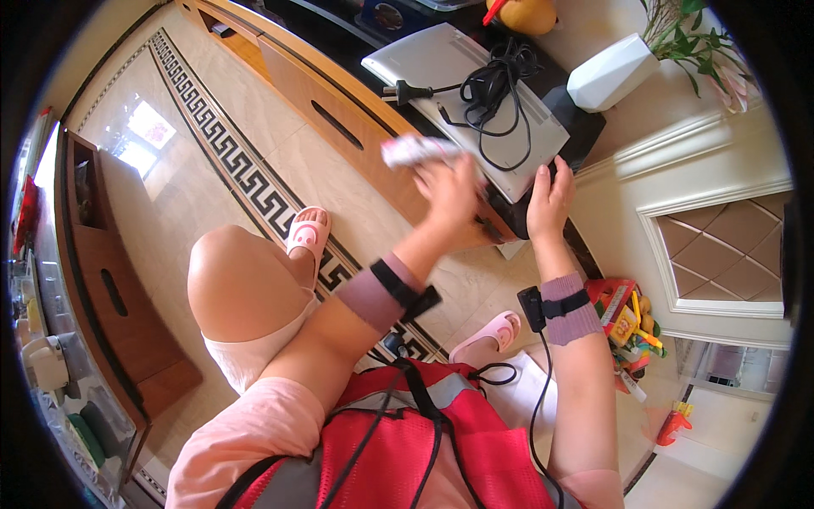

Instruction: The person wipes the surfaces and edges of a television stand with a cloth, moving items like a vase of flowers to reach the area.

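Observation:
A closed silver laptop [445,83] lies underside up on the black top of a wooden cabinet. On it rests a bundled black power cable [502,83], its plug [402,93] near the laptop's front edge. My left hand [448,191] is blurred and holds a crumpled white and pink item [420,150], perhaps a cloth or a packet, over the cabinet's front edge. At the laptop's near right corner is my right hand [551,197], its fingertips at the corner and thumb beside the edge; whether it grips the laptop is unclear.
A white faceted vase [612,73] with a plant stands right of the laptop, with a yellow rounded object [524,14] behind. The wooden cabinet [305,83] has drawers below. Colourful toys [636,324] lie on the right. Another cabinet [121,280] stands at the left.

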`<state>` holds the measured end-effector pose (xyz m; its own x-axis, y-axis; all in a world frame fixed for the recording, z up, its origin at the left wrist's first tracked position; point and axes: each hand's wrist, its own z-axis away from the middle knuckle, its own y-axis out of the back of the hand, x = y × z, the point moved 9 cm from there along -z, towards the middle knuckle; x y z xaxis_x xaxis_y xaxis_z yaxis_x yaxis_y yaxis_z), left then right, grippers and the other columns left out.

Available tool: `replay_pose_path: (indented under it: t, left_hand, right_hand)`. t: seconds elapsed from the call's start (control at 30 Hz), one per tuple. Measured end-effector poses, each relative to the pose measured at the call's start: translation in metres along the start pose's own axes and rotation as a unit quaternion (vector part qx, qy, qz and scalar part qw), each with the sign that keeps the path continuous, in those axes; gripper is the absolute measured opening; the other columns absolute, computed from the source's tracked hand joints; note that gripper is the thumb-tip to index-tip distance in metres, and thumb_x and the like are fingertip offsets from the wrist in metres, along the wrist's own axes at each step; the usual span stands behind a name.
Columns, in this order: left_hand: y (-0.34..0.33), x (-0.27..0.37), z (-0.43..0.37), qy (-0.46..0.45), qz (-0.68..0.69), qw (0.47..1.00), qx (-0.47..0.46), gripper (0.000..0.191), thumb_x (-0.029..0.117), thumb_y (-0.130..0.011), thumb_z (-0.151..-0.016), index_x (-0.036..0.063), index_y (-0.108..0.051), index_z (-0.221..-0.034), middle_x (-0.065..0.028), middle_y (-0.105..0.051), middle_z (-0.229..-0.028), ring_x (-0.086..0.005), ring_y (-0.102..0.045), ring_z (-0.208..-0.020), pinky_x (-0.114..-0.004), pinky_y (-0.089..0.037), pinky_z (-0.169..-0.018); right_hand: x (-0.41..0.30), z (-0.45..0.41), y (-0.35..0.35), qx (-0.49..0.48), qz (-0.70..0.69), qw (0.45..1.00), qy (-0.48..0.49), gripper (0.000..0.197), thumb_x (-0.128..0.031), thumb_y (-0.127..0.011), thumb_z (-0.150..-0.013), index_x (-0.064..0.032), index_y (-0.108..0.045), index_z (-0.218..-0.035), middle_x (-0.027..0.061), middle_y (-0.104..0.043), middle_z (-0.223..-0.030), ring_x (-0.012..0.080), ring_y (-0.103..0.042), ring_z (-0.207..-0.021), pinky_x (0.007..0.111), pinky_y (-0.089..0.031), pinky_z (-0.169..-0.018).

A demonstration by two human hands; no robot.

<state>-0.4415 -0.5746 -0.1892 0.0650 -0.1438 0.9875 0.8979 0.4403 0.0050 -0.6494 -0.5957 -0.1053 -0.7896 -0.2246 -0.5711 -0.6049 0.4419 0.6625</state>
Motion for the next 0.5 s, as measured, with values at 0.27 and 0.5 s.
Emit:
replay_pose_path:
  t: [0.27,0.5]
  left_hand:
    - [0.112,0.016,-0.153,0.020,0.051,0.995,0.079,0.094,0.058,-0.048,-0.089,0.0048,-0.003,-0.152,-0.0164,-0.008,-0.158,-0.0443,-0.015,-0.142,-0.047,-0.013,-0.117]
    - [0.019,0.005,-0.023,0.035,0.030,0.996,-0.075,0.083,0.052,-0.049,-0.090,-0.0095,-0.019,-0.137,-0.0302,-0.028,-0.140,-0.0468,-0.030,-0.131,-0.052,-0.020,-0.110]
  right_hand:
    - [-0.019,0.000,-0.006,-0.007,0.011,0.999,0.033,0.050,-0.035,-0.050,-0.097,0.0010,-0.047,-0.130,0.0257,-0.045,-0.135,0.0410,-0.035,-0.130,0.049,-0.027,-0.109]
    - [-0.014,-0.003,-0.002,0.009,0.010,0.999,0.032,0.049,-0.036,-0.050,-0.097,0.0014,-0.048,-0.129,0.0247,-0.046,-0.135,0.0418,-0.036,-0.129,0.050,-0.028,-0.108]
